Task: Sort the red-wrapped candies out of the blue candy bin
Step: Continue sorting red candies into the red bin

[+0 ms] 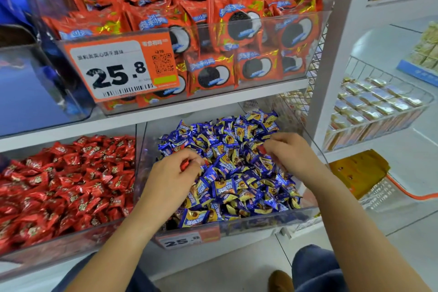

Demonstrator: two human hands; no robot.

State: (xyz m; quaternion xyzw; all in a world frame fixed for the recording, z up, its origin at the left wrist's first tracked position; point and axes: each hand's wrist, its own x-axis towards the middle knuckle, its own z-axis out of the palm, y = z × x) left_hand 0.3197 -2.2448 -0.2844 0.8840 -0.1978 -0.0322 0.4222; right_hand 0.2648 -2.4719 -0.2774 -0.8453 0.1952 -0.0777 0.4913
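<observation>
A clear bin (pixel 265 221) full of blue-wrapped candies (pixel 227 185) sits on the lower shelf in front of me. My left hand (pixel 174 173) hovers over its left side and pinches a red-wrapped candy (pixel 184 165) between curled fingers. Over the right side, my right hand (pixel 288 152) pinches another red-wrapped candy (pixel 262 149) at its fingertips. To the left stands a clear bin heaped with red-wrapped candies (pixel 64 187).
Above is a bin of red cookie packs (pixel 237 28) with an orange 25.8 price tag (pixel 120 69). A white shelf post (pixel 331 54) rises at the right; beyond it are wire baskets (pixel 376 104) of wrapped sweets. A yellow package (pixel 358 170) lies lower right.
</observation>
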